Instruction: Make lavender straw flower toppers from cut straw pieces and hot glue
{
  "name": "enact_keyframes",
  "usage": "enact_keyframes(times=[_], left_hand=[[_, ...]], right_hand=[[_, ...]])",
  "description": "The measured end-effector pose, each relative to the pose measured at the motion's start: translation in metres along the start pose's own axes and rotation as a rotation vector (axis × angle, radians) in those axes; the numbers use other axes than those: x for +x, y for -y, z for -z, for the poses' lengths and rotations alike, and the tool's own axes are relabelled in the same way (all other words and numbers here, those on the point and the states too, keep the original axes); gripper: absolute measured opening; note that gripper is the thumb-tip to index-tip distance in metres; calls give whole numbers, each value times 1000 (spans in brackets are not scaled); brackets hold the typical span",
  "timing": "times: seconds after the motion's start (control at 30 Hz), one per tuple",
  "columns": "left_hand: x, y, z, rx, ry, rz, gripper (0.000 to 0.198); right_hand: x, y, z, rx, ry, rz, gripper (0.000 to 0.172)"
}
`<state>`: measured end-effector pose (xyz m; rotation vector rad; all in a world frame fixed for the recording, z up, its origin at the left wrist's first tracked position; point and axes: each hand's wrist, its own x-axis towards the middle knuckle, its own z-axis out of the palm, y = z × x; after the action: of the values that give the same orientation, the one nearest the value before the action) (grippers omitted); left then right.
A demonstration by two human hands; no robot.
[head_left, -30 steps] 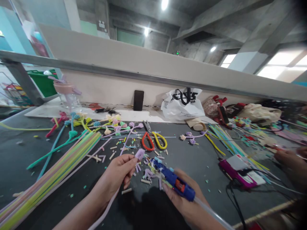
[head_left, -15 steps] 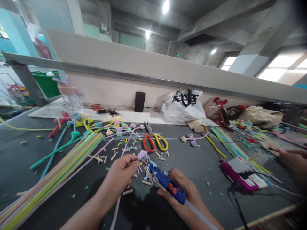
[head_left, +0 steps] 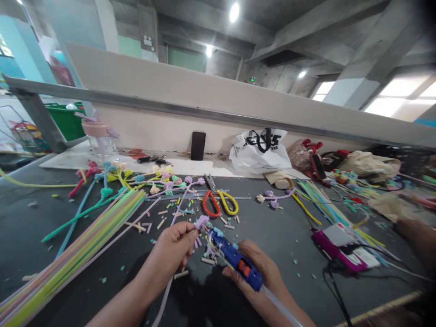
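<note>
My left hand [head_left: 172,245] is closed in a pinch on a lilac straw stem with a frayed flower tip [head_left: 201,222]; the stem runs down past my wrist. My right hand [head_left: 259,268] is wrapped round a blue glue gun [head_left: 235,259] with an orange trigger. Its nozzle points up-left, close beside the flower tip. A clear glue stick sticks out of the gun's back toward me. Both hands hover just above the dark table [head_left: 279,231], over a litter of cut straw bits [head_left: 211,252].
A bundle of long pastel straws [head_left: 78,250] lies at the left. Scissors with red and yellow handles [head_left: 220,202] lie beyond my hands, finished straw flowers [head_left: 150,179] behind them. A magenta case [head_left: 342,247] with cables sits right. Another person's hand [head_left: 417,234] is at the right edge.
My hands and the glue gun have drawn a little closer together and lower. The other person's hand at the right has shifted and blurred.
</note>
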<state>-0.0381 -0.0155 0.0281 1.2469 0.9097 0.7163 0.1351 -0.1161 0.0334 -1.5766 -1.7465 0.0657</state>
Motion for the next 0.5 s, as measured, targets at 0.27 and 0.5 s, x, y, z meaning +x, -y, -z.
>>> enact_keyframes(times=[0.27,0.5], left_hand=[[1,1,11,-554,288,302,19],[3,3,17,-736,421,389,16]], right_hand=[[-5,-7,9,349,-4,-327,37],[-1,-2,22,521,130,-490,44]])
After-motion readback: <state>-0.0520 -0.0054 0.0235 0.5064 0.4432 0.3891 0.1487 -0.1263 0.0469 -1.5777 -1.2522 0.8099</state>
